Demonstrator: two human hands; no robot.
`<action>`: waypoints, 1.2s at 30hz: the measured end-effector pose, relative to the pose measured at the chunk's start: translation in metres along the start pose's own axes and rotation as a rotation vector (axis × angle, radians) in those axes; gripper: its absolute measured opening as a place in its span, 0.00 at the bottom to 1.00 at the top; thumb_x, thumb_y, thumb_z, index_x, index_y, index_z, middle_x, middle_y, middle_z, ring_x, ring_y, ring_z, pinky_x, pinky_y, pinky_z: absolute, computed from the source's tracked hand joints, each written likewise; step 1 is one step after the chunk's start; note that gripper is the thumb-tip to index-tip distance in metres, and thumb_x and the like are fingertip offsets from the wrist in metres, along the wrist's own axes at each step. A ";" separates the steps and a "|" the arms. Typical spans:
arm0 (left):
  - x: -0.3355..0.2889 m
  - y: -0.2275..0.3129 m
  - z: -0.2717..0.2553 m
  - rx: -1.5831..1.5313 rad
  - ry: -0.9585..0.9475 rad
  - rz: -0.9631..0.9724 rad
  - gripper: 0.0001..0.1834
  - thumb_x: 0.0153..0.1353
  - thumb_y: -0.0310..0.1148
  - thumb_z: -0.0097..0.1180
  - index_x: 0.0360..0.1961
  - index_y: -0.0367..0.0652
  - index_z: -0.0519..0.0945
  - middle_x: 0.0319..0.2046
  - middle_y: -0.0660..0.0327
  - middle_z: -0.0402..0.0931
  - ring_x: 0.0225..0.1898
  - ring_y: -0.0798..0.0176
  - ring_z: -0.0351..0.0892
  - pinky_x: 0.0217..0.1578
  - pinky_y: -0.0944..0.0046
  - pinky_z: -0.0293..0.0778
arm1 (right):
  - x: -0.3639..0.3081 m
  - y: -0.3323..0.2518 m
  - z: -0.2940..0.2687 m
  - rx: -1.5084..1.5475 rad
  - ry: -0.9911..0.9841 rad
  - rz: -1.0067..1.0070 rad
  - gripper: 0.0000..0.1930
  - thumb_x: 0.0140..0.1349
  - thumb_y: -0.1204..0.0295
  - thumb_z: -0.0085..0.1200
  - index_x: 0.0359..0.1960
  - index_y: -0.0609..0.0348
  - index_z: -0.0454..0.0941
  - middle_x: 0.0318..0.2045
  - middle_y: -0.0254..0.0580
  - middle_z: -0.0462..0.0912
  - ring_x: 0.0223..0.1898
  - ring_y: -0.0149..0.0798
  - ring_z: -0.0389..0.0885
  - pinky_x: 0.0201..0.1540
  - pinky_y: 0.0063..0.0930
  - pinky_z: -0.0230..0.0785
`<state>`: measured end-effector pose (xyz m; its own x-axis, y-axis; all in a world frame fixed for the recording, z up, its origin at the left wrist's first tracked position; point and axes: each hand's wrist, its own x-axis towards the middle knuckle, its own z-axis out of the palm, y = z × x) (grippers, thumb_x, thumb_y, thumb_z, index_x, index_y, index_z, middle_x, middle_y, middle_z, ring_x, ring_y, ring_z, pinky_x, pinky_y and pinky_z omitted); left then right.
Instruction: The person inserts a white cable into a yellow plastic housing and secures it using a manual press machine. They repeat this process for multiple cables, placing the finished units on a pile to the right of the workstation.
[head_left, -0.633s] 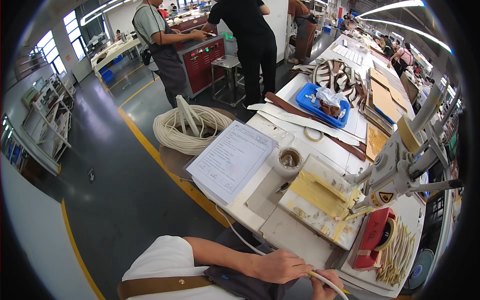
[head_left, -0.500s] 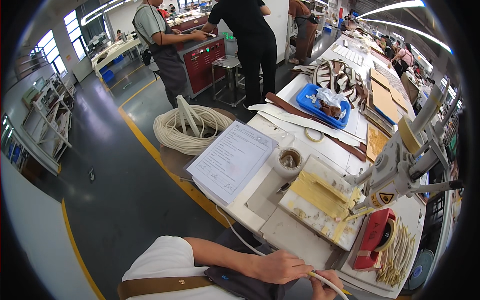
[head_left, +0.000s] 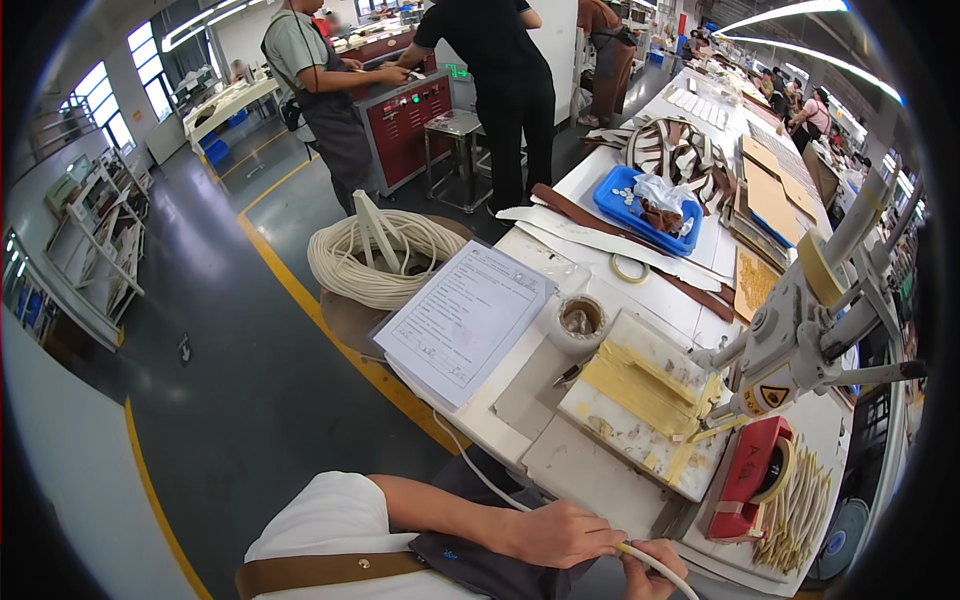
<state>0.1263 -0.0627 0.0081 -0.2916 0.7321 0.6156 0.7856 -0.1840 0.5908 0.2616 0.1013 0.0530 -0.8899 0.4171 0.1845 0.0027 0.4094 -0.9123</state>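
My left hand (head_left: 562, 533) is closed around a cream cord (head_left: 487, 482) near the front edge of the workbench. Close beside it, my right hand (head_left: 652, 570) pinches the same cord, partly cut off by the lower edge of the view. Between the two hands a short yellow band (head_left: 625, 547), seemingly tape, wraps the cord. The cord's end curves out past my right hand. Back to the left, it runs along the bench edge toward a large coil of cream cord (head_left: 345, 262).
A bench press (head_left: 775, 350) stands over a taped white board (head_left: 640, 400). Nearby are a red tape dispenser (head_left: 745, 480), several short cord pieces (head_left: 800, 510), a round pot (head_left: 578, 325), a printed sheet (head_left: 465, 320) and a blue tray (head_left: 650, 235). Two people stand by a red machine (head_left: 410, 125).
My hands and the cord hold nearly the same position. At the red machine, the person in the grey apron has shifted slightly.
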 end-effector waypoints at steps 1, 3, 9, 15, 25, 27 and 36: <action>0.000 -0.001 0.001 -0.002 0.003 0.003 0.16 0.64 0.31 0.61 0.49 0.33 0.77 0.28 0.58 0.77 0.29 0.55 0.81 0.28 0.59 0.76 | 0.000 0.001 0.000 -0.001 0.000 0.002 0.06 0.58 0.80 0.68 0.36 0.67 0.88 0.31 0.45 0.86 0.32 0.36 0.83 0.34 0.27 0.72; 0.001 -0.001 0.001 -0.001 0.011 0.005 0.16 0.64 0.31 0.61 0.49 0.33 0.78 0.28 0.58 0.77 0.29 0.55 0.81 0.28 0.59 0.76 | 0.000 0.000 -0.001 -0.005 -0.002 0.003 0.06 0.58 0.80 0.69 0.36 0.67 0.88 0.31 0.45 0.86 0.32 0.36 0.82 0.34 0.27 0.73; 0.002 0.001 -0.001 -0.005 -0.001 0.002 0.16 0.64 0.32 0.62 0.49 0.33 0.78 0.28 0.58 0.77 0.29 0.55 0.81 0.29 0.59 0.77 | 0.001 0.001 0.000 0.010 0.000 0.001 0.06 0.58 0.79 0.69 0.36 0.67 0.88 0.30 0.45 0.86 0.32 0.35 0.82 0.33 0.25 0.71; 0.000 -0.001 0.002 -0.003 -0.001 0.005 0.16 0.64 0.32 0.62 0.49 0.33 0.78 0.28 0.58 0.77 0.29 0.56 0.81 0.29 0.59 0.77 | 0.001 0.001 0.000 0.015 0.007 -0.010 0.06 0.58 0.79 0.69 0.36 0.68 0.88 0.30 0.44 0.85 0.31 0.35 0.81 0.32 0.25 0.70; 0.002 -0.001 0.001 -0.003 -0.004 0.003 0.16 0.65 0.32 0.61 0.49 0.33 0.78 0.28 0.58 0.77 0.29 0.56 0.81 0.29 0.59 0.77 | 0.002 -0.002 -0.001 0.026 0.000 0.004 0.05 0.58 0.79 0.69 0.35 0.67 0.88 0.29 0.44 0.85 0.29 0.35 0.79 0.32 0.26 0.69; 0.001 0.000 0.000 -0.026 -0.027 -0.023 0.16 0.65 0.33 0.61 0.50 0.34 0.78 0.29 0.57 0.79 0.30 0.55 0.82 0.30 0.59 0.77 | 0.004 -0.006 -0.001 -0.014 -0.002 -0.028 0.05 0.58 0.79 0.69 0.35 0.67 0.88 0.28 0.43 0.84 0.29 0.35 0.79 0.32 0.27 0.69; -0.002 0.003 0.000 -0.149 -0.014 -0.142 0.15 0.66 0.34 0.61 0.50 0.38 0.78 0.35 0.55 0.82 0.34 0.50 0.84 0.33 0.55 0.79 | 0.003 -0.011 -0.001 -0.040 -0.003 -0.021 0.05 0.57 0.81 0.68 0.34 0.67 0.86 0.28 0.44 0.84 0.28 0.36 0.78 0.32 0.28 0.68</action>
<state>0.1295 -0.0647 0.0083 -0.3854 0.7666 0.5137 0.6474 -0.1721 0.7425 0.2587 0.0985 0.0643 -0.8915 0.4056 0.2020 0.0022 0.4498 -0.8931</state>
